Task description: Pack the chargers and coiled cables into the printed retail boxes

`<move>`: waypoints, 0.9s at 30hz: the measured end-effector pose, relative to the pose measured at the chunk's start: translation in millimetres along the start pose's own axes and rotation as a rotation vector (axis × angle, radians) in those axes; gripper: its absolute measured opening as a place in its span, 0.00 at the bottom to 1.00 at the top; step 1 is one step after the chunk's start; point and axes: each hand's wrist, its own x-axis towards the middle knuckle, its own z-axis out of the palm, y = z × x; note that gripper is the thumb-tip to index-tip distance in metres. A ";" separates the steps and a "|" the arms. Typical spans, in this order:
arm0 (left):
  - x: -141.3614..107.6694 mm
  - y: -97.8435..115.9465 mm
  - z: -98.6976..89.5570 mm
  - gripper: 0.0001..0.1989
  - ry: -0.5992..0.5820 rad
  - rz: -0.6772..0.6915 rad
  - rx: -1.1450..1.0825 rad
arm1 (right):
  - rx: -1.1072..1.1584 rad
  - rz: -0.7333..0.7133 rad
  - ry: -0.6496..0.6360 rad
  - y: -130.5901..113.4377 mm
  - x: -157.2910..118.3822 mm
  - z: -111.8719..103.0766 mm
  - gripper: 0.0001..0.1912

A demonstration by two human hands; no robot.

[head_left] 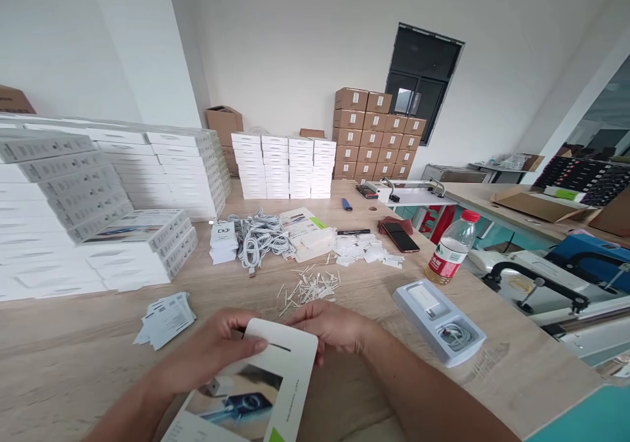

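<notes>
A white printed packaging box (295, 380) with a slotted hang tab and a picture of a phone on its front is tilted close to me. My left hand (219, 350) grips its upper left edge, the thumb lying beside the slot. Around the upper right edge my right hand (337, 327) is closed, with some fingers hidden behind the box. Just beyond lies a pile of small white sticks (315, 288). On the right a pale tray (402, 298) holds a white charger plug (424, 298) and a coiled cable (455, 336). Printed cards (167, 319) lie on the left.
White boxes (103, 199) are stacked high along the left, with more stacks (284, 166) behind. Bundled cables (260, 235), flat packaging (308, 232) and paper slips (367, 248) cover mid-table. A phone (400, 237) and a bottle (451, 248) stand near the right edge, beside sealing machines (541, 278).
</notes>
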 end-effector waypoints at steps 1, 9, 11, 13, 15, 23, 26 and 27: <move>-1.0 -0.4 0.5 0.17 0.007 0.001 0.003 | -0.017 0.024 -0.034 0.9 -0.1 1.2 0.16; 0.5 0.2 4.2 0.16 -0.010 -0.031 -0.055 | -0.286 -0.116 0.050 0.1 -5.3 4.9 0.08; 2.1 0.2 3.1 0.17 -0.034 -0.055 -0.116 | -0.479 -0.251 0.228 -0.9 -4.6 2.6 0.08; 3.6 -1.0 2.0 0.19 -0.058 -0.066 -0.156 | -0.716 -0.350 0.422 -1.5 -3.9 -1.6 0.08; 5.3 -3.8 1.6 0.18 -0.064 -0.064 -0.151 | -0.908 -0.374 0.590 -2.5 -4.3 -10.0 0.14; 12.2 -16.0 1.9 0.17 -0.033 -0.034 -0.016 | -1.077 -0.161 1.140 -0.2 -6.3 -91.7 0.21; 12.0 -16.3 2.2 0.17 -0.023 -0.033 0.013 | -1.117 -0.062 1.213 7.3 0.8 -106.0 0.21; 11.8 -16.5 2.3 0.17 -0.017 -0.036 0.014 | -1.133 -0.049 1.212 9.1 3.1 -106.2 0.20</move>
